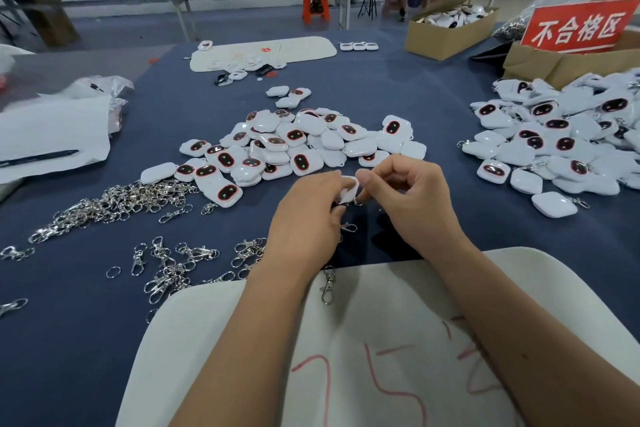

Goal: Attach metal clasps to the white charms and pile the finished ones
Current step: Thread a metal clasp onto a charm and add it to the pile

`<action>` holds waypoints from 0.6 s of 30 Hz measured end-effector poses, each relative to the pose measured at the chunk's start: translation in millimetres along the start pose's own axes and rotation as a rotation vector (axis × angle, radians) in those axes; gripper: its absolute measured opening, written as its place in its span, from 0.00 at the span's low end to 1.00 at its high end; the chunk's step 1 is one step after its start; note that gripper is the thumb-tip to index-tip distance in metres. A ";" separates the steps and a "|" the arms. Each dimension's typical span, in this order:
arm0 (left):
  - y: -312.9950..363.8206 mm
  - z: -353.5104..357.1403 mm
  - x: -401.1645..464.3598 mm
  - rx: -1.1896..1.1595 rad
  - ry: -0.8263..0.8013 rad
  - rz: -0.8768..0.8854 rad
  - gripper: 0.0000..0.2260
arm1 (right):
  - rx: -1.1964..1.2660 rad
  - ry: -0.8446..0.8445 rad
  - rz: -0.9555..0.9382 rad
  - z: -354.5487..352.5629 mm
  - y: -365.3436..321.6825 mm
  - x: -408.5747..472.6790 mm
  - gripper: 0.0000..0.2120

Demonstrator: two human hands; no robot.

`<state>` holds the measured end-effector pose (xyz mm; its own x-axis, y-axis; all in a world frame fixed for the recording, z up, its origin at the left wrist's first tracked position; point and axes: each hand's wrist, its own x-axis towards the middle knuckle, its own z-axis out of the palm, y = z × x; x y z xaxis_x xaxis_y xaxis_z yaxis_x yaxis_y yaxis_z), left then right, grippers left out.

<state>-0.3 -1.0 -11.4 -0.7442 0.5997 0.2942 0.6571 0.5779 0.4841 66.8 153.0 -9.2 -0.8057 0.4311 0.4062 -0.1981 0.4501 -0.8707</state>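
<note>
- Far left: a white sheet (52, 135) with a pen (38, 158) on it, and a plastic bag (104, 87) behind.
- Loose clasps (114, 199) lie heaped on the blue table (415, 87), more strewn nearer the edge; one clasp (328, 284) rests on the white pad (363, 340) between the forearms. Risk: tangled hooks could drag several along when one is picked.
- Centre: the unfinished charms (298, 146) are piled just beyond the hands.
- Left hand (308, 211): fingers curled round a single charm (348, 189), holding it above the table; a clasp appears to dangle just under it.
- Right hand (408, 194): thumb and forefinger pinch at a small ring (358, 201) at the charm's lower edge. Whether the ring is through the loop, I cannot tell.
- Judgement: the ring is tiny and half hidden by fingers; a slip could drop it among the loose clasps, or leave it half-threaded so the charm later falls off.
- Right: the done pile (554, 139), with clasps showing. A careless toss could scatter it or mix it with the centre pile.
- Far right: a red sign (578, 28) on a carton (571, 62); another box (446, 31) behind.
</note>
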 end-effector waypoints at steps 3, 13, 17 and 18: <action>-0.4 -0.5 -1.3 -0.034 0.112 -0.086 0.13 | -0.036 0.059 0.003 2.2 3.1 2.7 0.10; 6.8 -2.6 1.0 -0.486 0.342 -0.066 0.08 | -0.125 -0.060 -0.152 6.6 2.0 0.8 0.13; 12.0 5.8 1.3 -0.516 0.303 -0.058 0.18 | -0.186 0.199 -0.053 4.7 5.4 2.2 0.13; 10.9 7.2 1.7 -0.461 0.274 -0.039 0.19 | -0.099 0.238 0.034 2.2 6.7 3.7 0.14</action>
<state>6.4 10.3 -11.6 -0.8118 0.3805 0.4430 0.5530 0.2573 0.7925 61.2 155.9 -14.1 -0.6546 0.6138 0.4414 -0.1085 0.5016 -0.8583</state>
